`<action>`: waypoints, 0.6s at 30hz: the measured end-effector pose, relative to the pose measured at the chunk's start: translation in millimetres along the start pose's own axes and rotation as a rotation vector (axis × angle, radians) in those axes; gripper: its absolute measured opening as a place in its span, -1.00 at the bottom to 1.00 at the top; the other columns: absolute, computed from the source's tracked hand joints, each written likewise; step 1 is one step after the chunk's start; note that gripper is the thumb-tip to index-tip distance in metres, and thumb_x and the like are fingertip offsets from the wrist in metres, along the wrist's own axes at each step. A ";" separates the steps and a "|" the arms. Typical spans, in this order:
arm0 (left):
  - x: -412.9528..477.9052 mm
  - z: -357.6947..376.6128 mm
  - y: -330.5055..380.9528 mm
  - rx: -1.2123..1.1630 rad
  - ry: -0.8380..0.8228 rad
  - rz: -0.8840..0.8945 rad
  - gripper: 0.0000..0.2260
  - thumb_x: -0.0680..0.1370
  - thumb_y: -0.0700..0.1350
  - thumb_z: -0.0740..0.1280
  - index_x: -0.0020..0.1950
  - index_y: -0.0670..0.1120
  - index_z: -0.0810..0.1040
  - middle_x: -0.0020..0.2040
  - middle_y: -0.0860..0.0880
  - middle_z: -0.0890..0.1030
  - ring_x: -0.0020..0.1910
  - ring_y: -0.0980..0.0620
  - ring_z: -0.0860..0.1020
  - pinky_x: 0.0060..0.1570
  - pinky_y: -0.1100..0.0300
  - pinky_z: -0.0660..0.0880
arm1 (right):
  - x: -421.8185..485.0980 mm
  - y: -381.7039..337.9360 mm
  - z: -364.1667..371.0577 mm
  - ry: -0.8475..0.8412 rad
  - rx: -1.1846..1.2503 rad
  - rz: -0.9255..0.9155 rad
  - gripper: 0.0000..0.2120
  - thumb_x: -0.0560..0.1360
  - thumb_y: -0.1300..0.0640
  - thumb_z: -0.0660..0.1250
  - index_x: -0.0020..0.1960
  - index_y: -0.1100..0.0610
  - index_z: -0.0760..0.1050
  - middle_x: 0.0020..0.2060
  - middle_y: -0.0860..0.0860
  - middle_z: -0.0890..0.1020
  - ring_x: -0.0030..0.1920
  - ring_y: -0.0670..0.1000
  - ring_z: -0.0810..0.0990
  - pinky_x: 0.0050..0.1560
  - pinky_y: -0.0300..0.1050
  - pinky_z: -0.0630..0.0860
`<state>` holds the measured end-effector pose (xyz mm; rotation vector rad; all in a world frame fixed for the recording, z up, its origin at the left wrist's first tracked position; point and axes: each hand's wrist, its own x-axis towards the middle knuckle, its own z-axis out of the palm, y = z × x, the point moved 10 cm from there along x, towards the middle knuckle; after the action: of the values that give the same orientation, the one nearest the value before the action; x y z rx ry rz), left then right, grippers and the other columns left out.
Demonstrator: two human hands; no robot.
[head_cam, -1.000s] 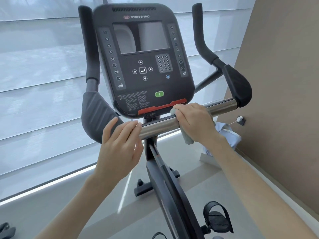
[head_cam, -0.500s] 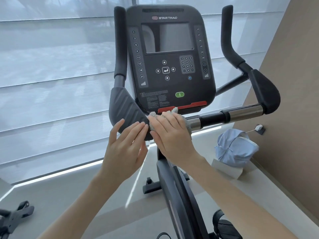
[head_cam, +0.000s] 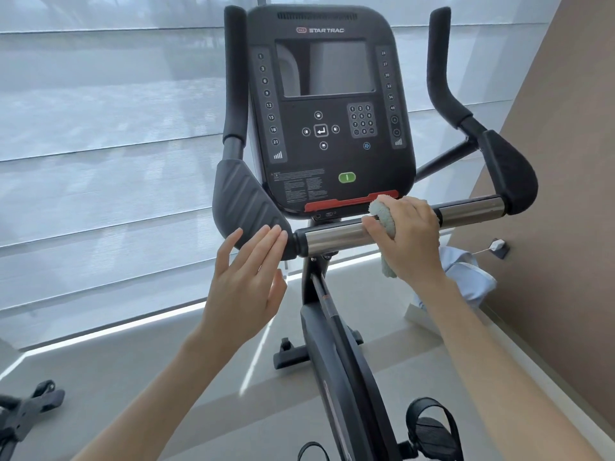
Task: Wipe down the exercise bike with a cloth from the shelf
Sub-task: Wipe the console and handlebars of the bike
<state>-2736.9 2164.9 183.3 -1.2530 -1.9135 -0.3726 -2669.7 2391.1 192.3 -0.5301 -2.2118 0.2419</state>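
A black exercise bike stands before me, its console (head_cam: pixel 332 104) facing me above a chrome handlebar (head_cam: pixel 332 239). My right hand (head_cam: pixel 411 237) is wrapped over the bar just right of the console's centre, shut on a pale grey-green cloth (head_cam: pixel 382 216) that bunches above the bar and hangs below it. My left hand (head_cam: pixel 248 277) is open, fingers spread. Its fingertips rest against the lower edge of the left black elbow pad (head_cam: pixel 243 201) by the bar's left end.
A brown wall (head_cam: pixel 559 181) rises close on the right, with a small white device (head_cam: pixel 497 245) and a cord. A light blue bag (head_cam: pixel 466 277) lies on the floor beneath the right pad (head_cam: pixel 509 171). A pedal (head_cam: pixel 432 427) sits lower right. Another machine's foot (head_cam: pixel 23 410) shows at lower left.
My right hand has slid the cloth rightward along the bar, away from the left pad. The left hand has stayed at the pad's lower edge.
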 end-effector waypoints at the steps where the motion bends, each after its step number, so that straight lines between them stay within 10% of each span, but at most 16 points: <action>1: -0.5 0.8 0.5 0.002 -0.002 -0.005 -0.61 0.53 -0.20 0.28 0.35 -0.25 0.50 0.33 -0.14 0.53 0.35 -0.07 0.48 0.44 -0.09 0.19 | -1.2 -5.4 3.2 -0.015 0.047 0.024 -0.48 0.53 -0.20 0.07 0.25 0.14 0.50 0.07 0.06 0.61 0.18 0.10 0.44 0.27 0.06 0.31; 18: -3.7 5.8 -6.8 -0.116 -0.008 0.060 -0.60 0.56 -0.13 0.20 0.36 -0.24 0.49 0.35 -0.16 0.52 0.36 -0.10 0.47 0.40 -0.18 0.24 | -50.1 -116.0 -7.6 0.071 0.003 -0.311 -0.68 0.53 0.27 0.20 0.26 0.21 0.52 0.15 0.09 0.61 0.22 0.11 0.48 0.25 0.14 0.44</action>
<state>-2744.8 2163.0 178.0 -1.3863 -1.8783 -0.4532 -2669.2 2265.0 202.6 -0.1845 -2.1872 0.0606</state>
